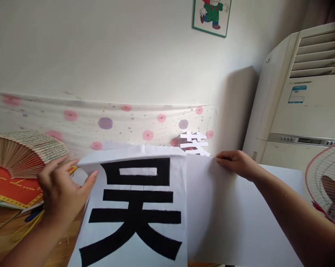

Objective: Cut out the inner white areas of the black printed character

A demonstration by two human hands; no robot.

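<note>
A white sheet with a large black character (136,217) fills the lower middle, its top edge folded or curled. Beside that sheet's upper left corner is my left hand (63,185), thumb and fingers spread apart. My right hand (235,163) pinches the top edge of a blank white sheet (256,215), which extends to the right of the character sheet. Behind the sheets, white cut-out paper strips (193,144) stand near the wall.
A folding fan (25,155) and a red paper piece (14,187) lie on the wooden table (64,246) at left. An air conditioner (309,111) and a wire-caged electric fan (330,181) stand at right. A framed picture (212,16) hangs above floral cloth (128,122).
</note>
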